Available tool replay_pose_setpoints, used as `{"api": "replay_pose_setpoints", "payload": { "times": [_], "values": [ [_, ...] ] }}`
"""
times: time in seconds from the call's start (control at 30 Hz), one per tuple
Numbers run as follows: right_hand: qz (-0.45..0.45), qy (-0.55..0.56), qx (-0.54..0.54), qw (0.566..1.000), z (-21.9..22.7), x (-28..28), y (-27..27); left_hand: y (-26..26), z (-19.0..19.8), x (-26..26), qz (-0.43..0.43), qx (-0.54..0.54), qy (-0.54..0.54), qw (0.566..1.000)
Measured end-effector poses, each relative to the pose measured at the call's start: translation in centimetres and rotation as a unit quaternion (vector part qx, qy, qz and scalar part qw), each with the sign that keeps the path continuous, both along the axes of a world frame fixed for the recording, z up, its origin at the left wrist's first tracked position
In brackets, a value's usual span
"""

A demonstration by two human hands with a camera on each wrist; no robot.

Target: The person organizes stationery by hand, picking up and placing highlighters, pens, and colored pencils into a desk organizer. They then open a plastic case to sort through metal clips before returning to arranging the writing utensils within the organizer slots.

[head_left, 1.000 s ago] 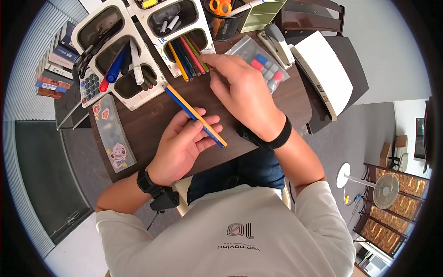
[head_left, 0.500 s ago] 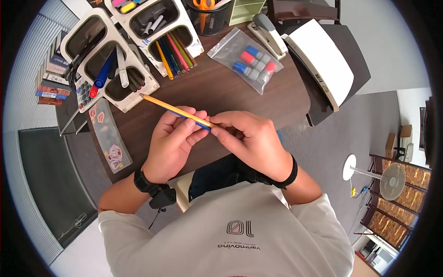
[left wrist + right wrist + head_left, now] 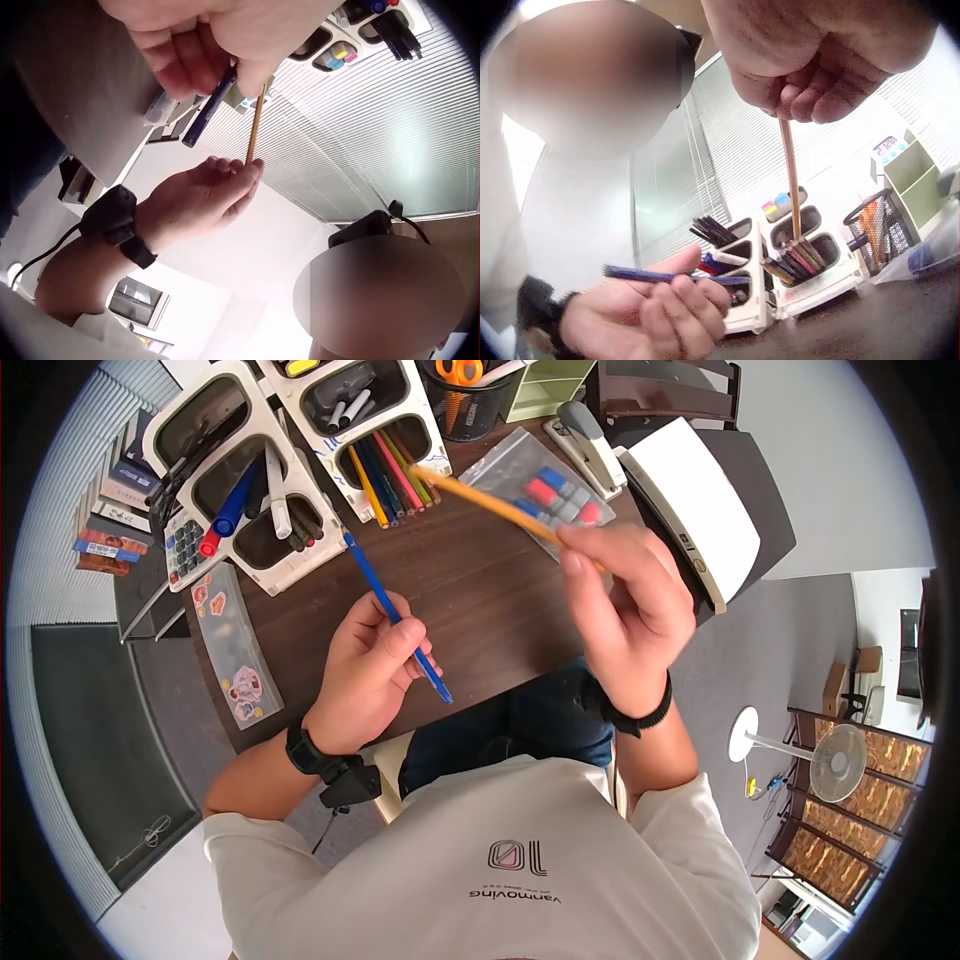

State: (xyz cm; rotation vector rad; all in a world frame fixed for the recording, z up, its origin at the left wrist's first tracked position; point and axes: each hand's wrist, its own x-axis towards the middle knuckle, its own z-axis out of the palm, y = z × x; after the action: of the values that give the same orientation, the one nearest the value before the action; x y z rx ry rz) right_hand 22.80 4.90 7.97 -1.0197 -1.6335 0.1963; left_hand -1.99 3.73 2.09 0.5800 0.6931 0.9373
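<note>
In the head view my left hand [image 3: 362, 675] holds a blue pencil [image 3: 370, 575] between thumb and fingers, its sharpened tip pointing at the left white organizer [image 3: 333, 560]. Raised on the right, my right hand [image 3: 638, 600] pinches a yellow pencil [image 3: 490, 502] near one end. That pencil slants toward the right white organizer [image 3: 436, 452], whose front compartment holds several colored pencils [image 3: 398, 485]. From the right wrist, the yellow pencil [image 3: 791, 176] overlaps this compartment. The left wrist view shows the blue pencil's blunt end [image 3: 201, 124] sticking out past my fingers.
A zip bag of red and blue capped pieces [image 3: 565, 490] lies beside a stapler [image 3: 590, 448]. Behind stands a black mesh cup [image 3: 468, 408] with orange scissors. On the left are a calculator [image 3: 186, 550] and a flat clear case [image 3: 235, 650] with stickers.
Both pencils lay together in my left hand, with the right hand coming in to them. Now the right hand has drawn the yellow one away to the right; the blue stays in the left.
</note>
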Motion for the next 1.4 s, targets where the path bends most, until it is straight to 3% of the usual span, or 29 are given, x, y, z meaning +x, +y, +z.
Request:
{"api": "replay_pose_setpoints", "payload": {
  "times": [0.13,0.4,0.6,0.73,0.8,0.93,1.0,1.3,1.37,1.4],
  "values": [
    [-0.045,-0.093,0.013,0.995,-0.6,-2.2,3.3,0.2,-0.4,-0.3,-0.007,0.005,-0.008,1.0],
    [0.041,0.011,-0.183,0.982,-2.2,-5.5,6.9,0.2,-0.2,-0.7,-0.047,-0.029,-0.035,0.998],
    [0.058,0.01,-0.186,0.981,-2.1,-6.0,6.9,0.2,-0.1,-0.6,-0.041,-0.049,-0.038,0.997],
    [0.043,-0.034,-0.187,0.981,-0.5,-5.7,5.5,0.1,0.1,-0.5,-0.041,-0.043,-0.037,0.998],
    [0.018,-0.09,-0.132,0.987,0.0,-4.9,3.5,0.4,-0.2,-0.6,-0.038,-0.026,-0.059,0.997],
    [0.162,-0.004,-0.258,0.953,-1.0,-4.9,-2.3,0.7,-0.5,-0.6,-0.016,-0.031,-0.113,0.993],
    [0.201,0.037,-0.226,0.952,-3.3,-5.2,-3.9,0.8,-0.3,-0.4,-0.012,-0.017,-0.095,0.995],
    [0.153,0.093,-0.137,0.974,-5.8,-5.3,-4.9,1.4,-0.8,0.2,-0.073,0.085,-0.026,0.993],
    [0.174,0.121,-0.225,0.951,-5.7,-4.8,-5.1,1.5,-1.1,0.5,-0.07,0.105,-0.029,0.992],
    [0.174,0.127,-0.214,0.953,-5.8,-4.8,-5.0,1.5,-1.3,0.5,-0.06,0.116,-0.04,0.991]
  ]
}}
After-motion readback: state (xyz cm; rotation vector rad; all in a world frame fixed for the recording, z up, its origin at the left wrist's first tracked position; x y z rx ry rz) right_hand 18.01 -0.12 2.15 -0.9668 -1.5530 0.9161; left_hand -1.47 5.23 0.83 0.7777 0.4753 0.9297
